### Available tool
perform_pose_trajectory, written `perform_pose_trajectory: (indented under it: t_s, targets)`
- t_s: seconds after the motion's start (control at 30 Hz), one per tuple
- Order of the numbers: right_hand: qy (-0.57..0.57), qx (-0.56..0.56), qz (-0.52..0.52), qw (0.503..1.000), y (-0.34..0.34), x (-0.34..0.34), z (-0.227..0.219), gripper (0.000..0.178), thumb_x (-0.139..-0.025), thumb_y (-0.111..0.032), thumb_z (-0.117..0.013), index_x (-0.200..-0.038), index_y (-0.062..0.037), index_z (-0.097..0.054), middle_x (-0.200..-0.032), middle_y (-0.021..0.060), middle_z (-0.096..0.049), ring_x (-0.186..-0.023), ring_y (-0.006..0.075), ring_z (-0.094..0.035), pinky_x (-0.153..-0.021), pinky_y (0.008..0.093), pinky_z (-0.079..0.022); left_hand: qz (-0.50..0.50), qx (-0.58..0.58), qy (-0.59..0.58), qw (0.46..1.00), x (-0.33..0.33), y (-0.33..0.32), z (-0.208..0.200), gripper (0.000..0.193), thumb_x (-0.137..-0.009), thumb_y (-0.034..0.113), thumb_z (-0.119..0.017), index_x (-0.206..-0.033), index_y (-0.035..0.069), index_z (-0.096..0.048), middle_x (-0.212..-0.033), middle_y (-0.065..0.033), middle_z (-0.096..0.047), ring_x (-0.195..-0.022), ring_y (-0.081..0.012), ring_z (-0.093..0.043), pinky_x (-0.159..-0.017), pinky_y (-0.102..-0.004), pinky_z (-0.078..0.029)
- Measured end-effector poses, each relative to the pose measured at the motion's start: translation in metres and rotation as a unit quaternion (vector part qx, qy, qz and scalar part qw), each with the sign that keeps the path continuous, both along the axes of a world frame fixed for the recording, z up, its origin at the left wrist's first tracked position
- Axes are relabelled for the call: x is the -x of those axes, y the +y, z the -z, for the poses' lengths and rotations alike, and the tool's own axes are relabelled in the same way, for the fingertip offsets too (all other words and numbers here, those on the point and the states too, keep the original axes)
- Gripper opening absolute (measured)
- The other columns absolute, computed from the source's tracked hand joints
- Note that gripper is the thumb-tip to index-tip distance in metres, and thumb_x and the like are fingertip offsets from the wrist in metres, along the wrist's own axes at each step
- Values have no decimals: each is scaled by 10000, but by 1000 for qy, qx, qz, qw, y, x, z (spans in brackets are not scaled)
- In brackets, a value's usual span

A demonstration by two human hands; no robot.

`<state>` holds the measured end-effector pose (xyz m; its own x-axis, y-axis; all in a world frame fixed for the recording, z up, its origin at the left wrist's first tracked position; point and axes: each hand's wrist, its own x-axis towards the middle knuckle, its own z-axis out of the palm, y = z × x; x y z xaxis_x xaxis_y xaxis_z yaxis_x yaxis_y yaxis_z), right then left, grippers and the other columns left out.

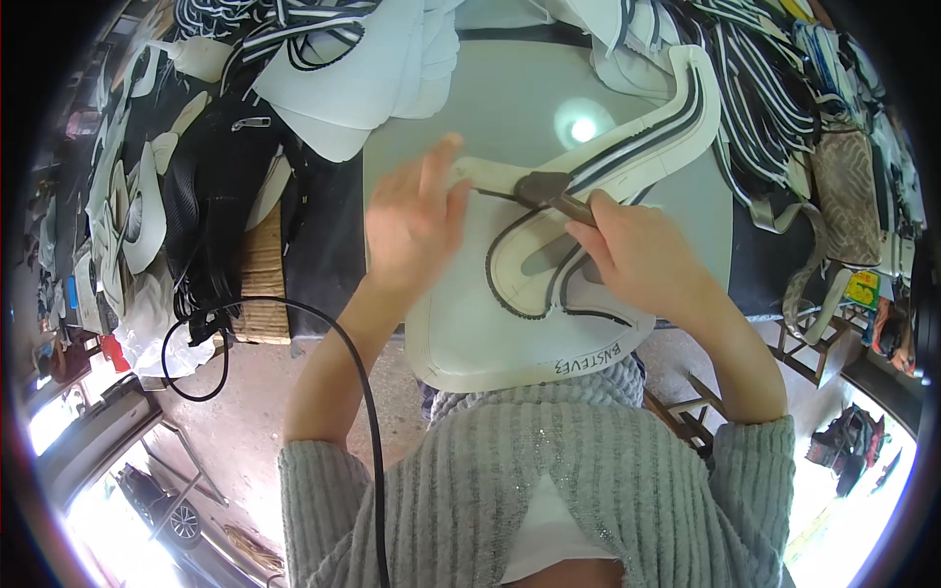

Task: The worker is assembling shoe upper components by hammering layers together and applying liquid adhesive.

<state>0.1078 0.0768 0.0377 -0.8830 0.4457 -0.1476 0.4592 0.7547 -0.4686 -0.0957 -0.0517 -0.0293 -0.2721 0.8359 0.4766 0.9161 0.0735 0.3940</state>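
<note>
My right hand grips the handle of a hammer. Its dark head rests on or just over a cream shoe-upper piece with dark, jagged edges; I cannot tell if they touch. Black and white striped trim runs along the piece's long arm, which reaches to the far right. My left hand, slightly blurred, is raised with fingers apart beside the piece's left end, apparently holding nothing. Beneath lies a white curved panel with handwriting along its near edge, on a pale board.
White cut panels are stacked at the far left. Bundles of black and white strips lie at the far right. Black material and cream pieces crowd the left side. A black cable loops past my left forearm.
</note>
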Motion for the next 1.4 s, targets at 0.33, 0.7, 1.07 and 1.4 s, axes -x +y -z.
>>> perform_pose_trajectory:
  t_s: [0.33,0.7,1.07,1.4]
  targets:
    - [-28,-37,49,998,10,-10,9,318,-993,-293,-522,-842,-19,-465,-580,175,-569,-559,405,-585,-522,503,-447,132,-28,-163,977,-18,2,-3,463,-813,-125,-577,-1254,-26,-477,-947,-115,-698,-909,-298,-625,-831,-379,-497]
    - [77,-16,50,996,6,-14,-12,309,-988,-286,-534,-850,-22,-454,-558,154,-551,-537,386,-576,-494,484,-440,162,-58,-98,980,-19,2,0,460,-746,-209,-493,-1177,-52,-518,-930,-136,-674,-855,-298,-647,-738,-356,-533]
    - [4,-15,42,999,18,-24,5,326,-984,-299,-536,-855,-10,-458,-596,184,-552,-575,407,-569,-528,490,-432,131,-4,-177,975,-21,5,-2,444,-838,-136,-535,-1263,-34,-455,-927,-139,-694,-808,-187,-668,-679,-287,-543]
    - [123,47,118,984,49,12,23,317,-837,-183,-703,-850,47,-486,-720,207,-652,-703,400,-648,-623,460,-497,51,133,-266,953,-42,62,-26,496,-773,52,-764,-1145,35,-436,-781,-55,-637,-686,-163,-629,-663,-279,-513]
